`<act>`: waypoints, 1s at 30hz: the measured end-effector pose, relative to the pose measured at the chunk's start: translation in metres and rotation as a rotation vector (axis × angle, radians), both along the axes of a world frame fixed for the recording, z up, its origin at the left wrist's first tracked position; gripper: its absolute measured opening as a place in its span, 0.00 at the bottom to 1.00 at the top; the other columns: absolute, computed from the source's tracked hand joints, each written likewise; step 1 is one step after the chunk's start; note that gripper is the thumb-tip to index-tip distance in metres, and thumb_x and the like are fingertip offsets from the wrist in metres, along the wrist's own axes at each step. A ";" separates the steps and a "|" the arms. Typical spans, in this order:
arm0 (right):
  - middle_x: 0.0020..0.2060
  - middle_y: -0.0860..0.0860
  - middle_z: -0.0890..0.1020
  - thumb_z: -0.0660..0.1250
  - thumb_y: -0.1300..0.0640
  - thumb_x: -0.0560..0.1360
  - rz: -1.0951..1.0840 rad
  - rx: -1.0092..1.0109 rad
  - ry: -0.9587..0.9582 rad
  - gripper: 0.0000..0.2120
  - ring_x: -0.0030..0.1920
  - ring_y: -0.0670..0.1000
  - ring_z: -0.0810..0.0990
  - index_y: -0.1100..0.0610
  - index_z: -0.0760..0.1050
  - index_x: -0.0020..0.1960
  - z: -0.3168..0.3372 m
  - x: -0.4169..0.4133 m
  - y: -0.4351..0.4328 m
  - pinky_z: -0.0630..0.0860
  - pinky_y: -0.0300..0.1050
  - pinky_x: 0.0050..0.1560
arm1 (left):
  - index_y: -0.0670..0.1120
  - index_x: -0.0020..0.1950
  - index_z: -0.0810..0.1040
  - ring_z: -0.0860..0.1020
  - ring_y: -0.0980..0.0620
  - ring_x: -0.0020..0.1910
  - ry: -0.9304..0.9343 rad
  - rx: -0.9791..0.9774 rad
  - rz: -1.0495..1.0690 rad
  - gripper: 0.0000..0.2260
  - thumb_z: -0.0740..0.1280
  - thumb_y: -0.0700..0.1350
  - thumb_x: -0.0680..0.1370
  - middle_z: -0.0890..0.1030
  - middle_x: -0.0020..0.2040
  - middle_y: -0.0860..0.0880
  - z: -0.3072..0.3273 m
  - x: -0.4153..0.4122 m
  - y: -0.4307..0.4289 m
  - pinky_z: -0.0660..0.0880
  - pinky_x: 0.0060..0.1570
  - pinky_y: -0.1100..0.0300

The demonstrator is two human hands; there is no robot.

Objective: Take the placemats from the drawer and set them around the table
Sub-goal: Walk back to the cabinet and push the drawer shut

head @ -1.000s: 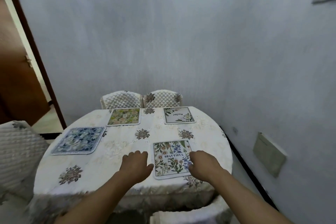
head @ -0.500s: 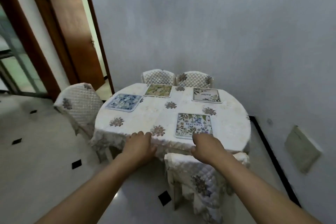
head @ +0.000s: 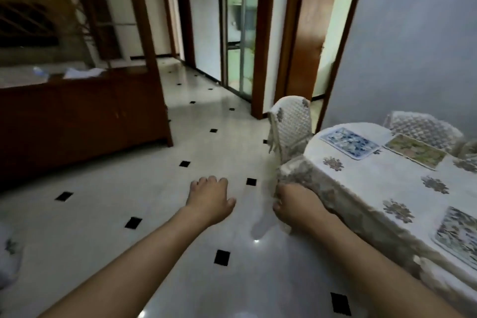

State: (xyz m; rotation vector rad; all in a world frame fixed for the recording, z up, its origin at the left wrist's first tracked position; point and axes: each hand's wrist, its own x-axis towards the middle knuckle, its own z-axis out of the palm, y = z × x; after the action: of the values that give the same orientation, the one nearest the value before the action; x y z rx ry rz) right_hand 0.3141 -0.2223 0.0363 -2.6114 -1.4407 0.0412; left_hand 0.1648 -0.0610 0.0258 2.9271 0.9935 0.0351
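Three placemats lie on the round table (head: 374, 181) at the right: a blue patterned placemat (head: 349, 142), a green floral placemat (head: 415, 151) beyond it, and a white floral placemat (head: 459, 233) at the near right edge. My left hand (head: 210, 197) hangs over the floor, left of the table, fingers loosely apart and holding nothing. My right hand (head: 296, 206) is held in front of the tablecloth's hanging edge, relaxed and holding nothing.
A long dark wooden cabinet (head: 77, 116) stands at the left. A quilted white chair (head: 291, 124) sits at the table's far left side, more chairs (head: 423, 129) behind the table. Shiny tiled floor (head: 180, 214) stretches toward a hallway, a glass door and an open doorway.
My view has swung left, away from the table and toward the cabinet and hallway. Both hands have come off the near placemat and now hang beside the table.
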 end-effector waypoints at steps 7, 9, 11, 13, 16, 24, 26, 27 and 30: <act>0.44 0.53 0.76 0.60 0.51 0.75 0.349 0.002 -0.018 0.09 0.45 0.57 0.77 0.56 0.71 0.47 -0.015 -0.119 0.232 0.76 0.48 0.43 | 0.46 0.62 0.71 0.72 0.41 0.59 0.020 -0.030 0.358 0.21 0.58 0.60 0.77 0.76 0.59 0.42 -0.017 -0.166 0.157 0.66 0.58 0.48; 0.43 0.53 0.76 0.60 0.51 0.75 0.454 -0.012 -0.014 0.09 0.44 0.57 0.76 0.57 0.71 0.48 -0.018 -0.160 0.287 0.75 0.48 0.42 | 0.46 0.61 0.72 0.72 0.41 0.58 0.016 -0.018 0.459 0.20 0.59 0.59 0.77 0.76 0.58 0.42 -0.021 -0.214 0.190 0.66 0.57 0.48; 0.41 0.52 0.74 0.60 0.51 0.75 0.548 -0.028 -0.015 0.08 0.41 0.56 0.74 0.57 0.70 0.47 -0.018 -0.198 0.331 0.71 0.46 0.39 | 0.46 0.61 0.72 0.72 0.42 0.58 0.017 -0.017 0.550 0.20 0.58 0.59 0.78 0.76 0.58 0.43 -0.025 -0.256 0.214 0.66 0.56 0.49; 0.40 0.51 0.72 0.60 0.52 0.76 0.646 -0.039 -0.009 0.08 0.40 0.55 0.72 0.56 0.68 0.45 -0.021 -0.235 0.375 0.69 0.46 0.38 | 0.46 0.61 0.72 0.72 0.42 0.58 0.016 -0.017 0.646 0.20 0.58 0.60 0.78 0.76 0.57 0.43 -0.031 -0.297 0.236 0.66 0.57 0.49; 0.40 0.51 0.74 0.60 0.52 0.75 0.784 -0.041 -0.001 0.08 0.41 0.56 0.74 0.57 0.69 0.46 -0.031 -0.285 0.433 0.71 0.46 0.39 | 0.46 0.60 0.72 0.73 0.42 0.58 0.020 0.000 0.791 0.20 0.59 0.59 0.77 0.77 0.57 0.43 -0.041 -0.349 0.259 0.66 0.56 0.49; 0.39 0.52 0.74 0.60 0.53 0.75 1.205 -0.096 0.025 0.07 0.40 0.56 0.74 0.57 0.67 0.43 -0.068 -0.407 0.571 0.68 0.45 0.37 | 0.48 0.60 0.72 0.72 0.42 0.58 0.035 0.006 1.203 0.19 0.60 0.59 0.76 0.76 0.58 0.43 -0.080 -0.449 0.311 0.66 0.57 0.49; 0.41 0.54 0.74 0.60 0.53 0.75 1.336 -0.102 0.009 0.08 0.41 0.58 0.75 0.56 0.64 0.42 -0.075 -0.437 0.598 0.67 0.45 0.39 | 0.48 0.58 0.72 0.72 0.43 0.57 -0.002 0.010 1.309 0.17 0.61 0.58 0.76 0.76 0.57 0.44 -0.087 -0.464 0.318 0.67 0.57 0.49; 0.43 0.56 0.76 0.61 0.53 0.74 1.363 -0.112 0.013 0.08 0.44 0.60 0.76 0.55 0.63 0.42 -0.076 -0.445 0.603 0.68 0.45 0.40 | 0.49 0.58 0.72 0.72 0.44 0.57 -0.015 0.016 1.339 0.16 0.61 0.58 0.77 0.76 0.57 0.45 -0.088 -0.467 0.318 0.67 0.57 0.49; 0.47 0.58 0.79 0.61 0.53 0.74 1.573 -0.137 0.016 0.08 0.48 0.62 0.79 0.54 0.64 0.42 -0.091 -0.489 0.635 0.71 0.48 0.42 | 0.50 0.57 0.71 0.72 0.47 0.56 -0.071 -0.006 1.510 0.14 0.61 0.56 0.77 0.76 0.56 0.47 -0.097 -0.482 0.317 0.68 0.57 0.51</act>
State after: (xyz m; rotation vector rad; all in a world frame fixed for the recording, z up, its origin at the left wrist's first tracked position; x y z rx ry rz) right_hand -0.1748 0.4128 -0.0544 -0.8781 -3.0077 0.3206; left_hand -0.3175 0.2564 -0.0713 1.4499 2.7284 0.1700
